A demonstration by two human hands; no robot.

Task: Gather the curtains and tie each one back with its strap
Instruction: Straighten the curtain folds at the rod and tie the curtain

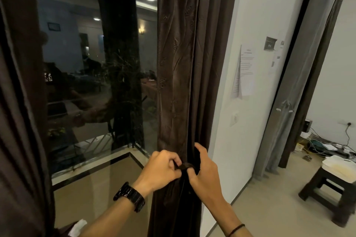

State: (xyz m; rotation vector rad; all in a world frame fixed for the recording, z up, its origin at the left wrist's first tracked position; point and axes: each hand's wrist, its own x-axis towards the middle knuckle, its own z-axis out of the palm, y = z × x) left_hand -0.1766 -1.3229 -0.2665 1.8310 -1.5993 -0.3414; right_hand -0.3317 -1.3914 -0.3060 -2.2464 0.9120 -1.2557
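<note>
A dark brown curtain hangs gathered into a narrow column at the right side of the window. A dark strap crosses it at waist height, mostly hidden by my fingers. My left hand pinches the strap's left end with curled fingers. My right hand holds the strap's other end, its fingers curled round the bunched fabric. A second dark curtain hangs at the far left edge. In the doorway at the right, a grey curtain hangs tied with a strap.
A large dark window pane reflects the room. A white wall with papers stands right of the curtain. A dark stool carrying white bags stands at the lower right, with cables on the floor behind it.
</note>
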